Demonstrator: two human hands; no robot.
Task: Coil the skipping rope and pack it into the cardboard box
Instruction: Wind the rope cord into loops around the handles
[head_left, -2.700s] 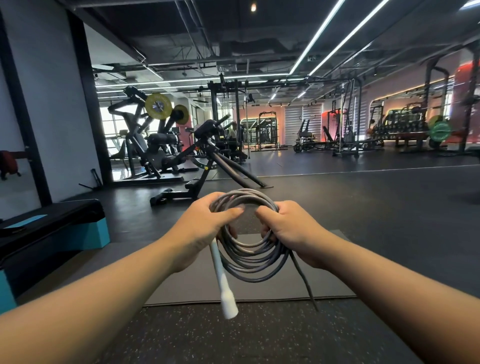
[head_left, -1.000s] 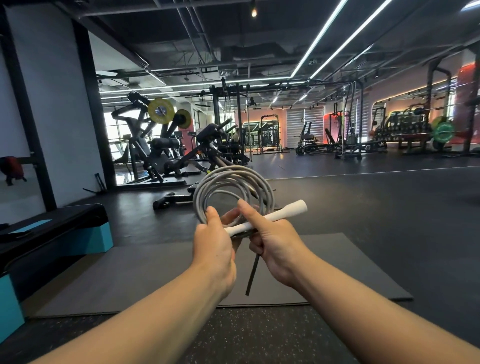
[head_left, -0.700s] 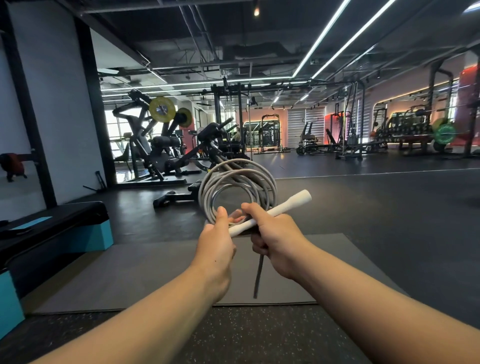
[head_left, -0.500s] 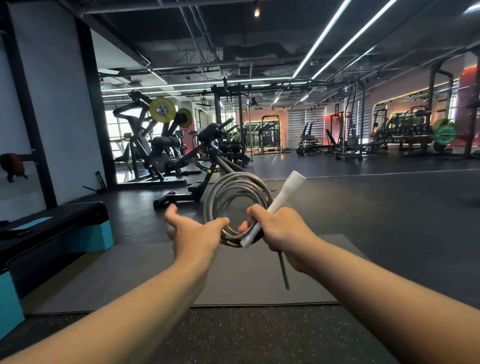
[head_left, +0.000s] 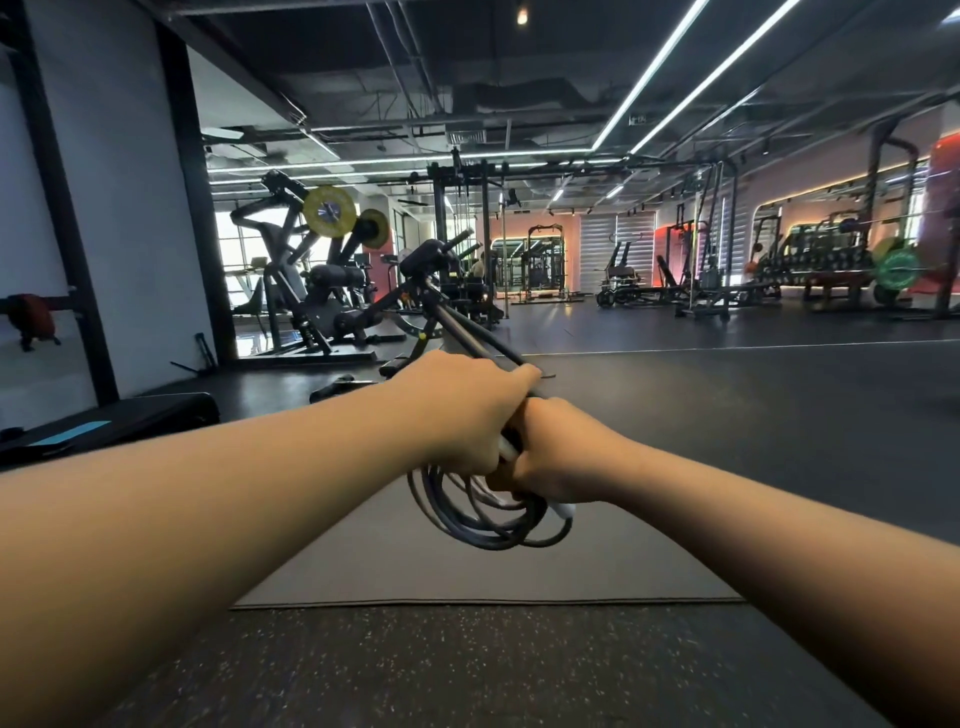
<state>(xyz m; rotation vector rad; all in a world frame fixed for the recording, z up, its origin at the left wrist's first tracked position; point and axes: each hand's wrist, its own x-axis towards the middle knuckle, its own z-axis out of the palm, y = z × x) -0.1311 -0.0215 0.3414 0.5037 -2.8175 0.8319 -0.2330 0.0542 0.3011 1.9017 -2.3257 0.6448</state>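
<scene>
We find both hands raised in front of the person, pressed against each other over a grey floor mat. The left hand lies uppermost, its fingers curled down around the top of the coiled skipping rope. The right hand sits just below and to the right of it, fingers wrapped around the same bundle. We record both hands as clamped on the rope, knuckle to knuckle.

The coil hangs beneath the two fists in several dark grey loops, held in the air above the mat. A white handle shows as a short stretch between the two hands, and a white tip protrudes under the right hand. We cannot tell whether these belong to one handle or two.

The cardboard box is not in view.

Beyond the hands we note a dark rubber gym floor, a black and teal step platform at the left, a plate-loaded machine with yellow weight plates, and racks with a green plate at the far right.
</scene>
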